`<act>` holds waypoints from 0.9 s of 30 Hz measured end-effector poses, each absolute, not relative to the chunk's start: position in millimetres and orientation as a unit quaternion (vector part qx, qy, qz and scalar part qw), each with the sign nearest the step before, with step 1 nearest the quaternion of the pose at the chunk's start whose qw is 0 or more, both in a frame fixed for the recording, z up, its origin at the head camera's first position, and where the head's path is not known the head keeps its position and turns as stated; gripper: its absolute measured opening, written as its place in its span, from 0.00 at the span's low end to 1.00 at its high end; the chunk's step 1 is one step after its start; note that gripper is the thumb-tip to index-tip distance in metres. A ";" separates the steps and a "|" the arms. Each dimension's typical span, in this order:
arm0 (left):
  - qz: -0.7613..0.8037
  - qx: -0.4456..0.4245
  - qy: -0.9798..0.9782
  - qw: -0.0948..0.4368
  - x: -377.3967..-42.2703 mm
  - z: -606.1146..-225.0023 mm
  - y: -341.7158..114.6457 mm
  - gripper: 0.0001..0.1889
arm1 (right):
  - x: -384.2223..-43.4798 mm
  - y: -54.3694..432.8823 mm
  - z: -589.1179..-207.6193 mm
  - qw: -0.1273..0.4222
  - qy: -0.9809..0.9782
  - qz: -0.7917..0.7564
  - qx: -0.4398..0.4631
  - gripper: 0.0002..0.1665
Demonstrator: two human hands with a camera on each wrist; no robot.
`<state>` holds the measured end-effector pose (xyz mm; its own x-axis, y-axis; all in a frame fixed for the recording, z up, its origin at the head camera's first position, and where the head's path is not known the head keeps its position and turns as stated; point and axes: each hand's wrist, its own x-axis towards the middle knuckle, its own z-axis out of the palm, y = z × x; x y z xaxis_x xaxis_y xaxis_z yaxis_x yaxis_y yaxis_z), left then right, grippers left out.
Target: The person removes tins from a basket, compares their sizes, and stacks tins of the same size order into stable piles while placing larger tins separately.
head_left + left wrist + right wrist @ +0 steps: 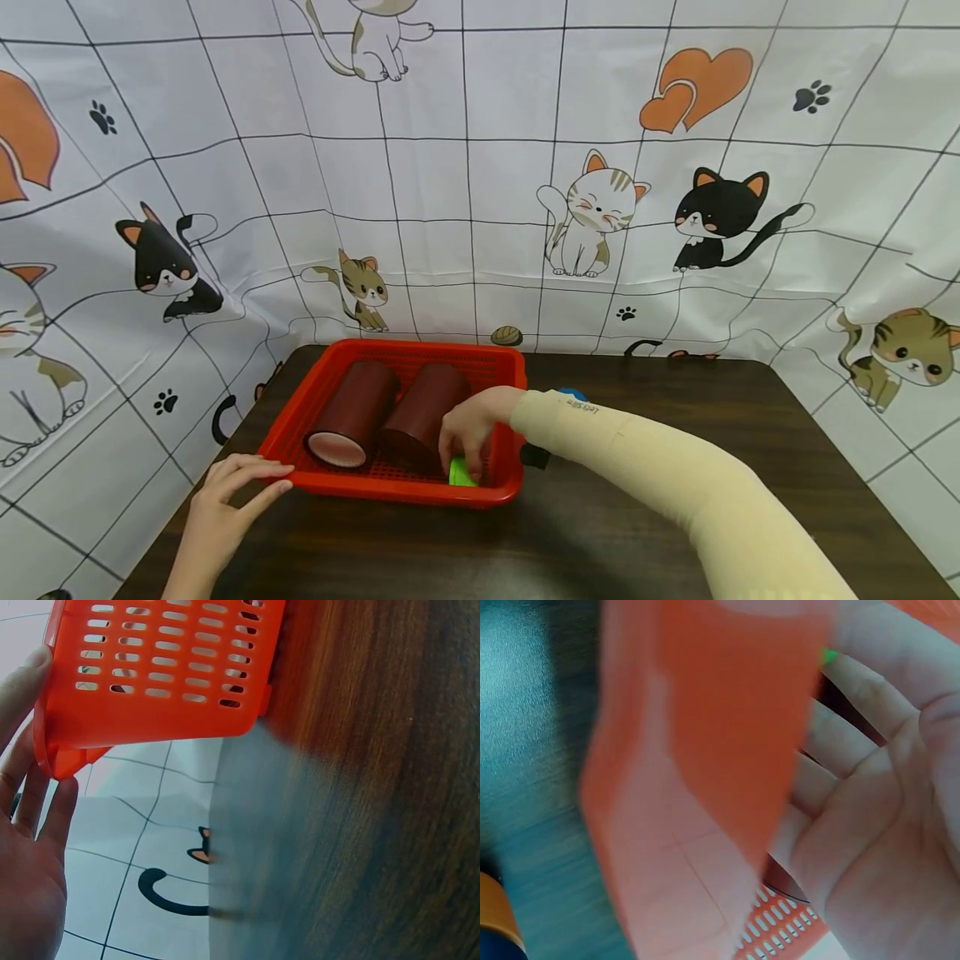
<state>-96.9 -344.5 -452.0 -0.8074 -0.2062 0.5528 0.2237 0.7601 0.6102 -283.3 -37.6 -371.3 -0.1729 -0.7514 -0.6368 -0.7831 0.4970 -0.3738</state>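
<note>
At the near left corner of a red plastic basket (pixel 390 490), the left hand (pixel 225 500) holds the rim between thumb and fingers. Inside lie two maroon cylinders (pixel 360 404) side by side, and just right of them the right hand (pixel 474 425) pinches a lime-green object (pixel 461 474) near the basket's near right corner; farther right stretches the dark wood tabletop (pixel 690 396).

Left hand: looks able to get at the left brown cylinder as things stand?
Likely yes. The left hand touches the near left corner of the red basket, the left brown cylinder lies just inside, and no lid covers it. The right hand is at the green item, clear of that path.
</note>
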 end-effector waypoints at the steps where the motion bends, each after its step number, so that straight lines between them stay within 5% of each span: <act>1: -0.347 -0.005 -0.885 0.310 -97.1 -452.3 -344.4 0.15 | -283.0 -37.1 -370.3 0.410 0.767 0.018 -0.494 0.24; 10: -0.350 -0.012 -0.883 0.314 -96.3 -452.7 -344.2 0.16 | -285.7 -33.5 -364.6 0.458 0.747 0.014 -0.481 0.32; 27: -0.349 -0.014 -0.881 0.319 -96.0 -452.2 -344.6 0.17 | -287.7 -11.6 -359.0 0.383 0.785 0.000 -0.487 0.39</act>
